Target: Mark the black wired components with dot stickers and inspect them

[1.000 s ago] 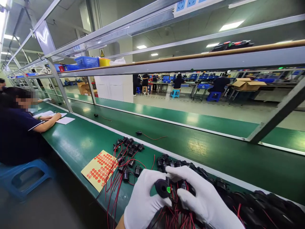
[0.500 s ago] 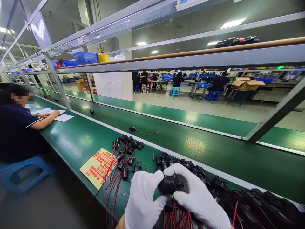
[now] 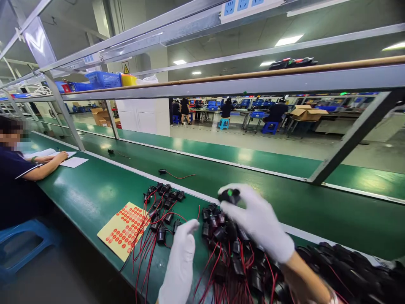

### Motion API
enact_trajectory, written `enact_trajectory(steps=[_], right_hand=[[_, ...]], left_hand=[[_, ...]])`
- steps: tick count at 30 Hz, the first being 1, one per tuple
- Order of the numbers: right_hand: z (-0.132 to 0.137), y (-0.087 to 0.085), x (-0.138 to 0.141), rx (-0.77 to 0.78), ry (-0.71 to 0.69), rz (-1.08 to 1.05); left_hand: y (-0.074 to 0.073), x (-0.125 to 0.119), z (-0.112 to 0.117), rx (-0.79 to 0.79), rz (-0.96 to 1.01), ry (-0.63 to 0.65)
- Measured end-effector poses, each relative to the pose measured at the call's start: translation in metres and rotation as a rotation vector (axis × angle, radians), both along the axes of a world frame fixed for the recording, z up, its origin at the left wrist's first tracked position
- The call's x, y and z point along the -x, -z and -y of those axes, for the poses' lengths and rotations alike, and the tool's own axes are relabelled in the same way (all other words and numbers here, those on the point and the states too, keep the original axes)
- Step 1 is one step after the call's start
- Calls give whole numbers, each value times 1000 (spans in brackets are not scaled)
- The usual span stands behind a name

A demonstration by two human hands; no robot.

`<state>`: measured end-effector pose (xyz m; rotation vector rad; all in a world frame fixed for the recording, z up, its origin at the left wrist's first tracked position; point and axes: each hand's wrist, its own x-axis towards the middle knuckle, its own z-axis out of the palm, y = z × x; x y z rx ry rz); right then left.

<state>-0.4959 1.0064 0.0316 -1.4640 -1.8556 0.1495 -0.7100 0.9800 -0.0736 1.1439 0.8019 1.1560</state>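
My right hand (image 3: 257, 219), in a white glove, grips a black cylindrical part (image 3: 225, 195) with a small green spot on it. It is raised just above the far end of a heap of similar black parts with red wires (image 3: 236, 247). My left hand (image 3: 182, 257), also gloved in white, is empty, its fingers loosely stretched and the thumb apart. It hovers over the green bench between that heap and a smaller group of black wired parts (image 3: 161, 234). Left of this group lies a yellow sheet of round red stickers (image 3: 122, 230), partly under the red wires.
More black parts (image 3: 348, 270) lie along the bench at right. One part with a red wire (image 3: 162, 171) rests on the green strip beyond the pale rail. A shelf (image 3: 221, 86) on slanted metal posts spans above. A co-worker (image 3: 19, 173) sits at left, writing.
My hands have parted. The right hand has carried the black part up and away over the heap; the left has let go and drawn back. The view has turned slightly right.
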Motion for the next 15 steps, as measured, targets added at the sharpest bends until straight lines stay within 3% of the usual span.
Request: enact_trajectory(steps=[1, 2, 5, 7, 9, 12, 15], right_hand=[[-17, -13, -19, -141, 195, 235], [-36, -24, -38, -159, 319, 514], [-92, -35, -85, -23, 370, 725], [-120, -21, -101, 153, 348, 810], [-134, 7, -106, 342, 332, 869], [-137, 49, -109, 555, 314, 903], [-137, 69, -107, 661, 299, 916]], left_hand=[[4, 9, -7, 3, -21, -30], [7, 16, -13, 14, -39, -49], [17, 30, -21, 61, -78, -52], [21, 30, -19, 89, -102, -38], [25, 29, -13, 114, -122, -22], [29, 34, -6, 135, -140, -18], [32, 46, -1, 144, -147, -36]])
